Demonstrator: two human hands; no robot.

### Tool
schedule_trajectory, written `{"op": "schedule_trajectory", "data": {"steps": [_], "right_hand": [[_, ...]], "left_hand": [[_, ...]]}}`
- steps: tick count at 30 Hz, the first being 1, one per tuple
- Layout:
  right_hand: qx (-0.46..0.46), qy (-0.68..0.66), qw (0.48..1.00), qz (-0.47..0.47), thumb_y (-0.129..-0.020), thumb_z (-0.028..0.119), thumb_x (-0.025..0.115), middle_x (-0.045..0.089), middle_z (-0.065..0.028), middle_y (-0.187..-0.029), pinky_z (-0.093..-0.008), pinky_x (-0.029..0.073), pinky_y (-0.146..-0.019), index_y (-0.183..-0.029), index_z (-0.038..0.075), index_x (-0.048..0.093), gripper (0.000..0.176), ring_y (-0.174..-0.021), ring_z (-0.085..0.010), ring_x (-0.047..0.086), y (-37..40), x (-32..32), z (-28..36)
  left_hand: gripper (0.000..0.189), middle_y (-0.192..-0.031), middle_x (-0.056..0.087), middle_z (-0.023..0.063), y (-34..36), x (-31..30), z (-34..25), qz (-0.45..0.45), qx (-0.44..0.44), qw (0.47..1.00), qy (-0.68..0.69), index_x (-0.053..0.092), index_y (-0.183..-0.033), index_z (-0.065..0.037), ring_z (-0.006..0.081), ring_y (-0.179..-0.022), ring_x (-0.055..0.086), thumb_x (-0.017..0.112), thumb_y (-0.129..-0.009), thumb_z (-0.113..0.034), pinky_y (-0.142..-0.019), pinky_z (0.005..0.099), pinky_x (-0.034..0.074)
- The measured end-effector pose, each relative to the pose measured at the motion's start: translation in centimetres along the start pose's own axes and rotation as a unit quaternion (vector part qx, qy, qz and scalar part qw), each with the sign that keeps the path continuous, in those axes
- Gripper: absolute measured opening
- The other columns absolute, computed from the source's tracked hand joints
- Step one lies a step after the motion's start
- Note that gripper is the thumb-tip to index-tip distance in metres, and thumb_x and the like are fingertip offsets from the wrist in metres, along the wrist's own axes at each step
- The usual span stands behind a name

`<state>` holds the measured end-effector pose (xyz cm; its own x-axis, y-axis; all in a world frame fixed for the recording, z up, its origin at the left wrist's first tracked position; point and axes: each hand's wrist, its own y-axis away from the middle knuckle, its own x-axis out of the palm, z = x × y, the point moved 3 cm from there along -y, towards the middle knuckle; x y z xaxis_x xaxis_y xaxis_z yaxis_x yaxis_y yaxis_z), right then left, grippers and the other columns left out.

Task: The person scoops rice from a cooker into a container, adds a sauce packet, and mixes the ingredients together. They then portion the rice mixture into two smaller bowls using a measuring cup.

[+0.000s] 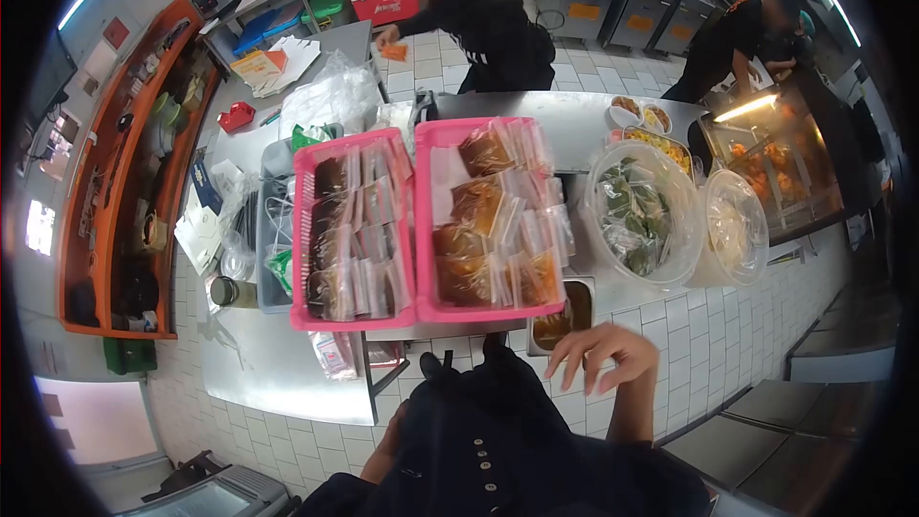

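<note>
My right hand (613, 359) is raised in front of me, fingers apart and slightly curled, with nothing in it. Just beyond it is a metal pan (586, 311) of brown sauce, which it does not clearly touch. My left hand (391, 440) hangs at my side, its fingers hidden against my dark clothing. Ahead on the counter, a pink basket (423, 220) holds plastic packets of brown and orange sauce (467, 247). A second pink basket (299, 230), to its left, is packed with dark sauce packets (330, 220).
Right of the baskets are a clear tub (670, 258) with wrapped green leaves and a second clear tub (742, 230). A grey bin (273, 278) and a lidded jar (235, 293) stand left. Across the counter, one person (488, 19) holds something orange; others work near the lit food case (823, 168).
</note>
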<state>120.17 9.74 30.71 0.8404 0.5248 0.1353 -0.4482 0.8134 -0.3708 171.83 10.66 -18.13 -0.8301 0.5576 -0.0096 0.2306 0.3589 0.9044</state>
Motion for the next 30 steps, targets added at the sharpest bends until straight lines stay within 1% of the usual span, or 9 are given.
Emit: {"op": "schedule_trajectory", "data": {"steps": [3,5,9,13,15,18,22,27,30], "right_hand": [[-0.017,0.01,0.987,-0.159,-0.09,0.006,0.063,0.07,-0.0136,-0.096,-0.039,0.05,-0.083,-0.092,0.001,0.07,0.009,-0.096,-0.0309,0.066,-0.5,-5.1,4.0],[0.066,0.18,0.945,-0.265,-0.09,0.005,0.063,0.069,-0.0108,-0.093,-0.0314,0.05,-0.079,-0.098,0.0,0.069,0.011,-0.089,-0.0201,0.066,-2.6,-8.3,5.6],[0.014,0.3,0.911,-0.282,-0.087,0.006,0.068,0.067,-0.0042,-0.088,-0.0267,0.048,-0.075,-0.096,0.001,0.068,0.011,-0.081,-0.0098,0.061,-11.2,-13.6,5.6],[0.004,0.373,0.894,-0.248,-0.085,0.023,0.073,0.066,-0.006,-0.1,-0.0295,0.049,-0.076,-0.108,0.004,0.063,0.032,-0.092,-0.0136,0.062,-22.9,-16.3,2.2],[-0.13,0.546,0.792,-0.241,-0.08,0.027,0.075,0.062,-0.0085,-0.106,-0.0353,0.051,-0.076,-0.12,0.008,0.057,0.048,-0.097,-0.022,0.062,-27.5,-15.9,-0.2],[-0.187,0.727,0.609,-0.257,-0.083,0.02,0.069,0.058,-0.0105,-0.112,-0.0398,0.053,-0.077,-0.12,0.01,0.054,0.042,-0.095,-0.0288,0.063,-32.3,-14.0,-1.4],[-0.161,0.677,0.658,-0.286,-0.086,0.016,0.063,0.067,-0.0134,-0.092,-0.0414,0.052,-0.07,-0.099,0.009,0.065,0.014,-0.082,-0.0332,0.066,-32.0,-13.8,-1.8],[-0.127,0.567,0.75,-0.316,-0.086,0.006,0.065,0.072,-0.0074,-0.087,-0.0268,0.051,-0.075,-0.107,0.007,0.065,0.021,-0.082,-0.0133,0.068,-28.0,-9.5,1.7],[-0.062,0.437,0.846,-0.299,-0.084,0.004,0.069,0.067,-0.0032,-0.092,-0.0252,0.05,-0.079,-0.106,0.005,0.064,0.022,-0.083,-0.0119,0.064,-25.8,-3.7,2.9]], "left_hand": [[0.05,-0.105,0.068,0.0176,0.1,1.5,-1.6,-0.017,0.015,1.0,0.005,0.061,-0.116,-0.002,0.0306,-0.097,0.065,0.056,-0.091,-0.044,-0.084,0.0388,0.051],[0.05,-0.105,0.068,0.0178,0.4,2.3,-2.3,-0.03,0.025,0.999,0.012,0.061,-0.116,-0.002,0.0306,-0.097,0.065,0.056,-0.091,-0.045,-0.084,0.0387,0.051],[0.051,-0.105,0.068,0.0181,0.8,4.1,-2.1,-0.054,0.038,0.997,0.03,0.061,-0.116,-0.002,0.0306,-0.098,0.065,0.056,-0.091,-0.045,-0.084,0.0387,0.051],[0.051,-0.105,0.068,0.0184,1.0,5.5,-0.8,-0.071,0.056,0.995,0.051,0.061,-0.117,-0.002,0.0306,-0.098,0.065,0.055,-0.091,-0.046,-0.085,0.0386,0.051],[0.052,-0.105,0.068,0.0186,1.5,6.1,0.5,-0.081,0.067,0.993,0.062,0.061,-0.117,-0.002,0.0306,-0.098,0.065,0.055,-0.091,-0.046,-0.085,0.0386,0.051],[0.052,-0.105,0.068,0.0188,1.7,6.8,2.6,-0.095,0.087,0.988,0.081,0.061,-0.117,-0.002,0.0306,-0.098,0.065,0.055,-0.092,-0.047,-0.085,0.0385,0.051],[0.053,-0.105,0.068,0.0191,1.4,7.1,5.6,-0.12,0.115,0.981,0.103,0.061,-0.117,-0.002,0.0306,-0.098,0.065,0.055,-0.092,-0.047,-0.085,0.0385,0.051],[0.053,-0.105,0.068,0.0195,1.6,5.8,9.1,-0.17,0.137,0.974,0.064,0.061,-0.118,-0.001,0.0306,-0.098,0.065,0.055,-0.092,-0.048,-0.085,0.0384,0.051],[0.048,-0.1,0.068,0.0198,12.4,3.5,-1.0,-0.217,0.141,0.966,-0.01,0.063,-0.113,-0.002,0.0281,-0.097,0.066,0.056,-0.095,-0.046,-0.085,0.0368,0.05]]}}
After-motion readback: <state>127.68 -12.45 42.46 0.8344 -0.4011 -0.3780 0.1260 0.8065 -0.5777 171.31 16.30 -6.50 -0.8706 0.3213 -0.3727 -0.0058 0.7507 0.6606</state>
